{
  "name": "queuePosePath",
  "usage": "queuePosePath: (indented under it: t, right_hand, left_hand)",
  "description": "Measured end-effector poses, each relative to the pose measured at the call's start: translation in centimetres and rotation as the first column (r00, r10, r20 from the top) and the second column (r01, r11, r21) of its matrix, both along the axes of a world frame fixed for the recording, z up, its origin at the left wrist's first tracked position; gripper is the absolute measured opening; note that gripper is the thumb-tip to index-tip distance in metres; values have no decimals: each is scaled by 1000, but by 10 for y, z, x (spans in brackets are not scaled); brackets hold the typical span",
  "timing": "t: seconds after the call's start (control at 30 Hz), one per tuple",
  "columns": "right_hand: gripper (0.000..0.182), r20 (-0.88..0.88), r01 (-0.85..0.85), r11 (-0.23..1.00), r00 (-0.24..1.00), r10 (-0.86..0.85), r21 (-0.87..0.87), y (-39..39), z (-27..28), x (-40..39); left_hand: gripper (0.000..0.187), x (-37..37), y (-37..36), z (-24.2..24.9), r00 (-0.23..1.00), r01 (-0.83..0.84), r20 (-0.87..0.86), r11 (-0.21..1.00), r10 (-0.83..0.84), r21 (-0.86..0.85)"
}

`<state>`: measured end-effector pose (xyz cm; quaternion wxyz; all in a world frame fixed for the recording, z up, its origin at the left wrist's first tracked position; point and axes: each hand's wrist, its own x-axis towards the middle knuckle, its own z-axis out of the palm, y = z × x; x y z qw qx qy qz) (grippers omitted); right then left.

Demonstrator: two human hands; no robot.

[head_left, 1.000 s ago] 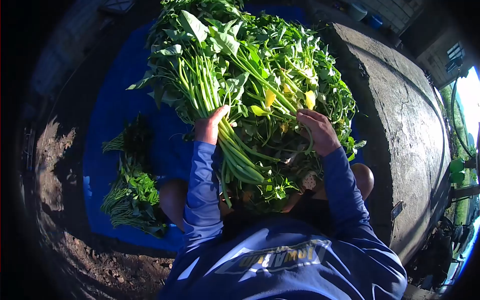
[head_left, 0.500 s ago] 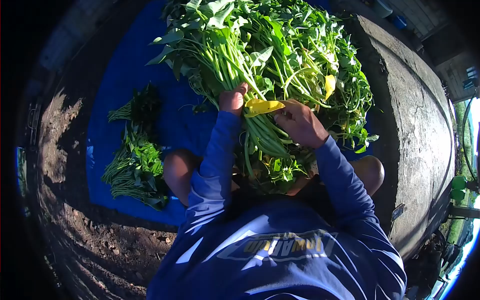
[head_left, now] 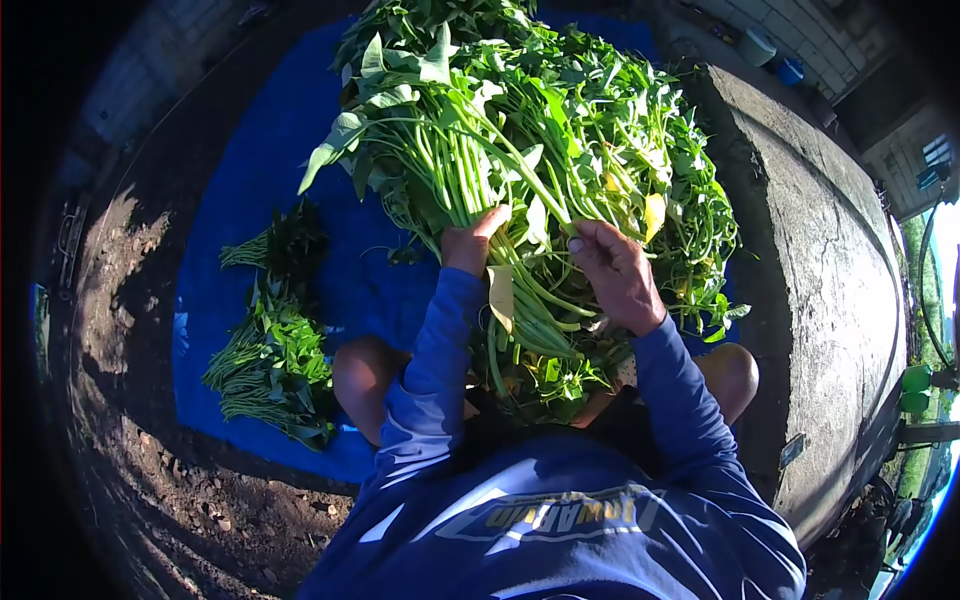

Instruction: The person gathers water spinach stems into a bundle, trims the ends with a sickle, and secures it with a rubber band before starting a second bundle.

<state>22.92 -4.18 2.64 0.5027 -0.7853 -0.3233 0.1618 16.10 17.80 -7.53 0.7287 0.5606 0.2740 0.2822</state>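
Observation:
My left hand [head_left: 470, 245] is closed around a thick bunch of water spinach [head_left: 452, 170]. Its leaves point up and away, and its cut stems hang down toward my lap. Between thumb and fingers, my right hand [head_left: 618, 275] pinches a single long stem [head_left: 535, 180] that slants across the bunch. A yellowed leaf [head_left: 501, 298] dangles just below my left hand. Beyond both hands rises a large heap of loose greens [head_left: 620, 120], with another yellow leaf [head_left: 654, 216] near my right hand. Leafy scraps [head_left: 555, 378] lie between my legs.
A blue tarp [head_left: 240, 170] lies under the greens. On its left side are smaller bundles of greens [head_left: 270, 365]. A raised concrete slab [head_left: 810, 250] runs along the right. Bare soil [head_left: 180, 480] borders the tarp at lower left. Buckets [head_left: 757, 47] stand at far upper right.
My right hand has left the yellow leaf and moved slightly up, now pinching a stem. The yellow leaf has dropped from across the stems to hang below my left hand.

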Motion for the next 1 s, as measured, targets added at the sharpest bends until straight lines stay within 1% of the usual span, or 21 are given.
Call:
queuePosePath:
  t: [0.03, 0.07, 0.13, 0.2, 0.23, 0.27, 0.3, 0.33, 0.4, 0.43, 0.47, 0.53, 0.6, 0.67, 0.7, 0.73, 0.77, 0.8, 0.9, 0.97, 1.0]
  right_hand:
    - [36, -74, 3, 996, 997, 3, 85, -3, 7, 4]
    - [41, -81, 32, 996, 996, -25, 78, -12, 18, 7]
    - [40, -122, 47, 992, 992, -32, 119, -26, 37, 20]
    - [39, 76, 159, 968, 981, -176, 196, -27, 51, 22]
    - [38, 107, 194, 927, 965, -239, 320, -24, 52, 28]
    - [39, 245, 243, 907, 909, -336, 344, -26, 51, 40]
    - [38, 414, 280, 909, 821, -394, 309, -25, 58, 47]
    - [38, 570, 326, 902, 699, -431, 283, -25, 66, 54]
    - [37, 701, 331, 886, 544, -461, 325, -17, 74, 59]
    - [35, 763, 308, 890, 465, -449, 335, -14, 67, 69]
    - [36, 779, 314, 895, 452, -434, 316, -11, 60, 72]
    - [37, 765, 291, 906, 491, -416, 306, 0, 36, 65]
    - [35, 652, 284, 943, 685, -326, 173, 11, 11, 33]
    - [36, 473, 54, 992, 875, -103, 117, 20, -31, 1]
    - [37, 375, 33, 996, 925, -61, 79, 20, -56, -10]
    - [37, 278, 12, 999, 960, -25, 49, 23, -66, -19]
    - [39, 145, 21, 1000, 989, -21, 6, 22, -72, -23]
    - [38, 140, 17, 1000, 990, -20, 23, 25, -74, -22]
    - [37, 107, 17, 998, 994, -24, 68, 26, -89, -22]
    - [37, 83, 33, 999, 996, -35, 31, 30, -81, -26]
    - [37, 71, 38, 999, 997, -39, 10, 32, -78, -28]
  left_hand:
    - [34, 0, 0, -1, 1000, 24, 16, 994, -22, -111]
    - [33, 0, 1, -5, 999, 48, 32, 974, -42, -221]
    - [32, 4, 3, -23, 996, 38, 89, 969, -16, -245]
    - [31, 6, 4, -27, 993, 38, 116, 971, -11, -235]
    - [30, 4, 3, -23, 993, 44, 115, 976, -20, -213]
    - [29, 4, 2, -19, 993, 52, 112, 980, -31, -191]
    - [26, 7, 4, -20, 985, 82, 162, 976, -50, -199]
    - [25, 6, 3, -22, 991, 60, 129, 983, -38, -174]
    - [24, 4, 0, -17, 996, 55, 70, 991, -46, -123]
    - [25, 6, -2, -18, 998, 56, 53, 970, -44, -239]
    - [27, 8, -3, -21, 995, 69, 86, 972, -51, -223]
    - [31, 6, -4, -22, 991, 83, 120, 967, -55, -242]
    - [37, 1, -8, -18, 989, 98, 134, 947, -59, -307]
    - [39, 0, -4, -22, 983, 123, -91, 944, -158, -305]
    - [44, -1, -2, -41, 970, 239, 112, 917, -215, -318]
    - [45, 4, -7, -37, 967, 249, 172, 830, -187, -498]
    - [42, 3, -11, -32, 963, 249, 219, 818, -155, -518]
    - [39, 0, -15, -23, 957, 252, 263, 804, -123, -539]
    - [44, -1, -13, -24, 968, 214, 240, 757, -78, -617]
    - [52, 11, -21, -46, 949, -30, 273, 908, 157, -418]
    - [57, 17, -26, -54, 913, -169, 308, 935, 268, -313]
